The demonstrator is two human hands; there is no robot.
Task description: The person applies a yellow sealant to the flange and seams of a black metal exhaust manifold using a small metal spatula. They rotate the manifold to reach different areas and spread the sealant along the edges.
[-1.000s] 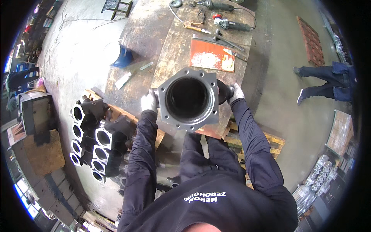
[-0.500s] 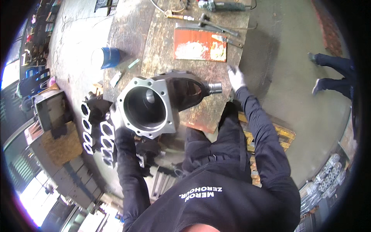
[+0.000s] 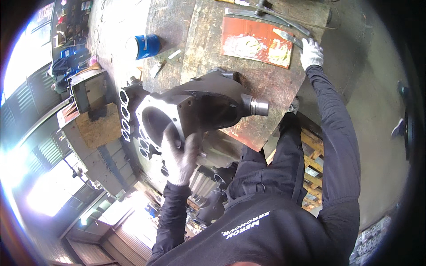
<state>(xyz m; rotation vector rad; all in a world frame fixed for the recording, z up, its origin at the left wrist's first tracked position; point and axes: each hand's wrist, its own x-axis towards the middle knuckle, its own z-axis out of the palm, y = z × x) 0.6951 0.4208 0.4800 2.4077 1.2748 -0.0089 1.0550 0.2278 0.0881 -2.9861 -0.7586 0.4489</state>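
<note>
A dark cast metal housing (image 3: pixel 208 99) lies on the worn workbench, its bright machined flange (image 3: pixel 176 106) round a wide bore facing left. A shiny short tube end (image 3: pixel 259 107) juts from its right side. My left hand (image 3: pixel 178 157), in a pale glove, is in front of the flange's lower edge, thumb and fingers apart; whether it touches the metal is unclear. My right hand (image 3: pixel 312 54), gloved too, is at the handle end of a putty knife (image 3: pixel 293 39), fingers spread. The knife lies on a red plate (image 3: pixel 230 31) smeared with cream-coloured paste.
A blue tin (image 3: pixel 148 46) stands left on the workbench (image 3: pixel 199 48), near a small tube (image 3: pixel 155 69). A hammer (image 3: pixel 262 6) and a long bar lie behind the plate. More flanged castings (image 3: pixel 125 111) are at lower left. A wooden pallet (image 3: pixel 313 177) lies beside my legs; a person's shoe shows far right.
My right hand has moved from the bench's right edge forward to the putty knife. My left hand has shifted from the flange's left side to its lower front. The flange appears turned further sideways.
</note>
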